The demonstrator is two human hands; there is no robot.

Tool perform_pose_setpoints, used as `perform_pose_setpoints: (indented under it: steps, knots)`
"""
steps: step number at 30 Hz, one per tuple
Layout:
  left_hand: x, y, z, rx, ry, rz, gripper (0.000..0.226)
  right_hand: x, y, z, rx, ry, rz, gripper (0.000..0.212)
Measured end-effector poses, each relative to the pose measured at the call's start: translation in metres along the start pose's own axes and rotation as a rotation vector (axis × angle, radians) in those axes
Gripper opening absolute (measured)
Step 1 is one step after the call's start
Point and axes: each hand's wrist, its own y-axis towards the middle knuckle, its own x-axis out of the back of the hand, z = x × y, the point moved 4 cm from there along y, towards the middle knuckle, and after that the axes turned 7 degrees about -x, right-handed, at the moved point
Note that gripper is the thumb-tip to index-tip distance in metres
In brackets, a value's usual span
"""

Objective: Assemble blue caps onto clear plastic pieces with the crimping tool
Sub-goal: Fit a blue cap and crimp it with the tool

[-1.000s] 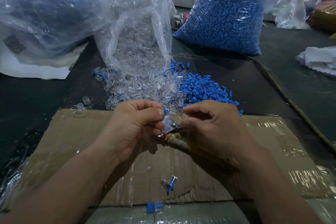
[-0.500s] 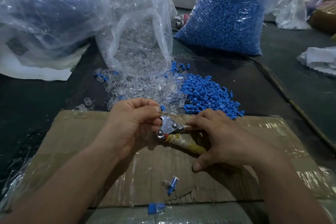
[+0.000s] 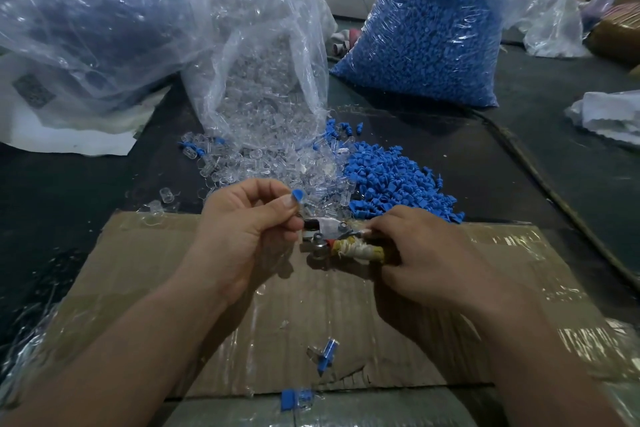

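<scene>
My left hand (image 3: 249, 229) pinches a small blue cap (image 3: 297, 194) between thumb and forefinger, just above the metal head of the crimping tool (image 3: 325, 236). My right hand (image 3: 426, 253) grips the tool's taped handle (image 3: 360, 251) and holds it level over the cardboard sheet (image 3: 145, 270). Something clear appears to sit in the tool's jaw, though I cannot make it out for certain. Behind my hands lie a loose pile of clear plastic pieces (image 3: 277, 170) and a pile of blue caps (image 3: 391, 184).
A torn bag of clear pieces (image 3: 263, 55) and a full bag of blue caps (image 3: 433, 35) stand at the back. A big cloudy bag (image 3: 83, 17) fills the left. Two capped pieces (image 3: 325, 355) (image 3: 294, 399) lie near the cardboard's front edge. A cord (image 3: 554, 198) runs along the right.
My right hand has slid down the tool and closed round its handle, tipping the tool level. My left hand has lifted the blue cap slightly above the tool's head.
</scene>
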Motion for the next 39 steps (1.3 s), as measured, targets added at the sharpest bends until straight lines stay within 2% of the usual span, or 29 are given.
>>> perform_pose_setpoints:
  steps: [5,8,11,23,39]
  knots:
    - [0.000,0.000,-0.003,-0.097,0.011,-0.036,0.014,0.005,0.002,-0.006,-0.028,0.097,-0.135,0.019]
    - [0.000,0.000,-0.002,-0.118,0.026,-0.046,0.014,0.011,0.001,-0.008,-0.039,0.158,-0.262,0.024]
    - [-0.003,-0.003,0.002,-0.124,0.031,-0.034,0.013,0.013,0.000,-0.004,-0.036,0.257,-0.315,0.028]
    - [-0.006,-0.007,0.000,-0.197,0.007,-0.014,0.009,0.007,-0.002,0.010,0.027,0.308,-0.230,0.029]
    - [-0.009,-0.011,0.000,-0.247,0.062,-0.091,0.012,0.004,-0.004,0.018,0.062,0.288,-0.138,0.022]
